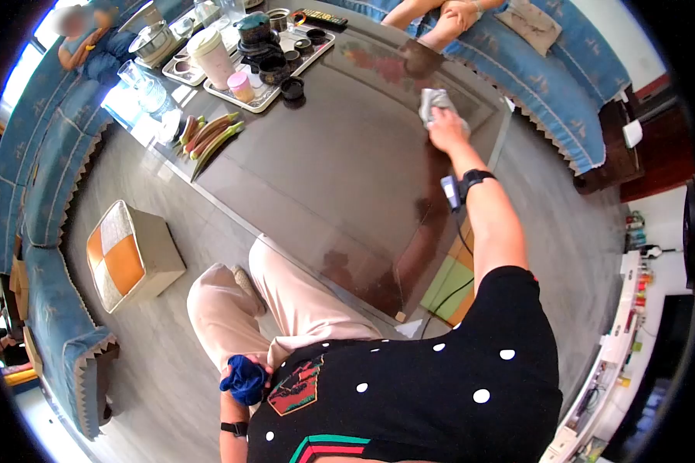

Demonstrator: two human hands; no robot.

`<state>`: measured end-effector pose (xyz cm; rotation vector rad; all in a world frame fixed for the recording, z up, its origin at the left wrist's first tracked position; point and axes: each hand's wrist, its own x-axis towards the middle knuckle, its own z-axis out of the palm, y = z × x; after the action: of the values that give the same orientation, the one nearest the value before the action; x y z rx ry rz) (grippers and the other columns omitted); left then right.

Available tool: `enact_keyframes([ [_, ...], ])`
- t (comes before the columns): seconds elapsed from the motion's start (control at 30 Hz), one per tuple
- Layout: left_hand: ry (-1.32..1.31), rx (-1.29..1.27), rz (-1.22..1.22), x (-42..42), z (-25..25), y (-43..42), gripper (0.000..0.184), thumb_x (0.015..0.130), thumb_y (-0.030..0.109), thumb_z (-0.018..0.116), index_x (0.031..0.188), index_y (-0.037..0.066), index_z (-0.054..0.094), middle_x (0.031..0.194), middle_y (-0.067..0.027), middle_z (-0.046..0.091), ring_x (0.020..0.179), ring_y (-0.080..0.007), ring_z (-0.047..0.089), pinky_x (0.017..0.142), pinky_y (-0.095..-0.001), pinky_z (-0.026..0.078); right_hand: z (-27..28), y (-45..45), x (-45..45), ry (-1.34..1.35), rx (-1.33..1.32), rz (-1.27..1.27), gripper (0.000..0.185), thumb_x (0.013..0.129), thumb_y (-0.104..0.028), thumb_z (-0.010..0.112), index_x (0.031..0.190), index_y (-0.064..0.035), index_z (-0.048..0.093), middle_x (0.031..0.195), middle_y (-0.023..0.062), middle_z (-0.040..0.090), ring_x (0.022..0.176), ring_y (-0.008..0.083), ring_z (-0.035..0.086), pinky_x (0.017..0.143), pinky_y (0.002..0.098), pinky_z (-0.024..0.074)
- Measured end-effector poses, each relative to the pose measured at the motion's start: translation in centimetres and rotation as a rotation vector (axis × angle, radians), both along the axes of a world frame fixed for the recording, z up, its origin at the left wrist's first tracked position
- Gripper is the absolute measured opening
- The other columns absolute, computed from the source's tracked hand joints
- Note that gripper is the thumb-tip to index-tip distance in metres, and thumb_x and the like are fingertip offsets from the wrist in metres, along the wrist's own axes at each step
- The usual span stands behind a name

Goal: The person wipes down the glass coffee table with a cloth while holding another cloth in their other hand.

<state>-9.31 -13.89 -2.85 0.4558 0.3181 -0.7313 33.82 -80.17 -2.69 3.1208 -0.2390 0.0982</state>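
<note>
My right hand reaches out over the far right part of the dark glossy table. It is closed on a pale grey-white cloth, pressed against the tabletop. Close to my body, beside my lap, my left hand grips a bunched navy blue cloth. Most of its fingers are hidden behind that cloth. A black strap with a small device and a cable is worn on my right wrist.
Okra-like pods lie at the table's left edge. Behind them are a tray with a teapot, a white cup and several small cups. A cube stool stands left. Blue sofas surround the table; two people sit there.
</note>
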Motion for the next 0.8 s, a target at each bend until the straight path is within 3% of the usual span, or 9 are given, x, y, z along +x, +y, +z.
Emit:
enact_keyframes([
  [0.03,0.005,0.013,-0.013,0.4,0.6,-0.6,0.063,0.085,0.06,0.05,0.119,0.006,0.052,0.112,-0.0291,0.055,0.08,-0.0388,0.061,0.067,-0.0414,0.055,0.1,2.5,-0.9,-0.046,-0.007,0.092,0.051,0.09,-0.032,0.047,0.136,-0.011,0.042,0.135,0.0247,0.044,0.127,0.0402,0.039,0.108,0.0485,0.0291],
  [0.23,-0.042,0.015,-0.061,1.3,-0.5,-0.4,0.072,0.087,0.058,0.047,0.132,0.002,0.042,0.116,-0.0327,0.054,0.086,-0.0429,0.063,0.071,-0.0437,0.057,4.3,18.4,-11.0,0.029,0.125,0.391,0.048,0.088,-0.03,0.054,0.134,-0.0188,0.047,0.146,0.0118,0.036,0.137,0.0305,0.029,0.105,0.0597,0.0261],
  [0.37,-0.011,0.015,-0.099,1.6,0.7,-0.6,0.074,0.087,0.056,0.049,0.134,0.001,0.039,0.117,-0.0343,0.053,0.086,-0.0436,0.064,0.073,-0.0456,0.057,4.6,21.0,-18.5,-0.002,0.282,0.65,0.051,0.083,-0.035,0.06,0.131,-0.0205,0.051,0.143,0.013,0.039,0.137,0.0316,0.029,0.103,0.062,0.0269],
  [0.4,-0.023,0.014,-0.099,1.7,0.6,-0.6,0.074,0.087,0.056,0.05,0.134,0.001,0.04,0.117,-0.0341,0.053,0.086,-0.0435,0.064,0.073,-0.0455,0.057,4.9,20.6,-19.8,-0.101,0.285,0.673,0.048,0.08,-0.033,0.063,0.124,-0.0176,0.055,0.135,0.0136,0.046,0.131,0.0338,0.037,0.1,0.0578,0.0331],
  [0.43,-0.032,0.012,-0.101,1.7,0.5,-0.6,0.073,0.086,0.056,0.05,0.134,0.001,0.04,0.117,-0.0339,0.053,0.086,-0.0435,0.064,0.073,-0.0454,0.057,5.9,19.7,-20.2,-0.099,0.284,0.672,0.048,0.08,-0.033,0.063,0.124,-0.0176,0.055,0.135,0.0136,0.046,0.131,0.0338,0.037,0.1,0.0578,0.0331],
  [0.57,0.001,0.018,-0.068,1.3,0.9,-0.7,0.073,0.086,0.056,0.051,0.134,0.002,0.041,0.116,-0.034,0.054,0.085,-0.0431,0.064,0.071,-0.0446,0.057,8.0,13.0,-18.4,0.156,0.278,0.206,0.045,0.076,-0.028,0.066,0.116,-0.0096,0.055,0.134,0.0189,0.045,0.124,0.037,0.043,0.101,0.0474,0.037],
  [0.63,-0.045,0.037,-0.06,1.2,0.4,-0.3,0.073,0.085,0.057,0.051,0.134,0.003,0.042,0.116,-0.0347,0.053,0.084,-0.043,0.063,0.07,-0.0445,0.057,4.1,6.0,-16.5,-0.174,0.21,0.152,0.043,0.079,-0.031,0.064,0.113,-0.0059,0.057,0.125,0.0168,0.051,0.118,0.0361,0.047,0.097,0.0483,0.0395],
  [0.7,-0.053,-0.019,-0.063,0.6,-1.0,0.5,0.074,0.086,0.058,0.051,0.137,0.006,0.04,0.119,-0.0361,0.05,0.083,-0.0426,0.063,0.069,-0.0457,0.057,-0.5,-1.6,-13.0,-0.416,0.067,0.073,0.046,0.08,-0.033,0.063,0.119,-0.009,0.055,0.133,0.0178,0.046,0.124,0.0351,0.042,0.103,0.0469,0.036],
  [0.8,-0.013,-0.039,-0.028,0.2,-0.7,0.8,0.076,0.085,0.06,0.051,0.137,0.006,0.039,0.121,-0.0367,0.048,0.085,-0.0433,0.062,0.07,-0.047,0.057,-0.8,-6.7,-7.5,-0.207,0.126,-0.222,0.054,0.084,-0.04,0.058,0.13,-0.0137,0.05,0.142,0.015,0.039,0.132,0.0335,0.035,0.107,0.0445,0.0318],
])
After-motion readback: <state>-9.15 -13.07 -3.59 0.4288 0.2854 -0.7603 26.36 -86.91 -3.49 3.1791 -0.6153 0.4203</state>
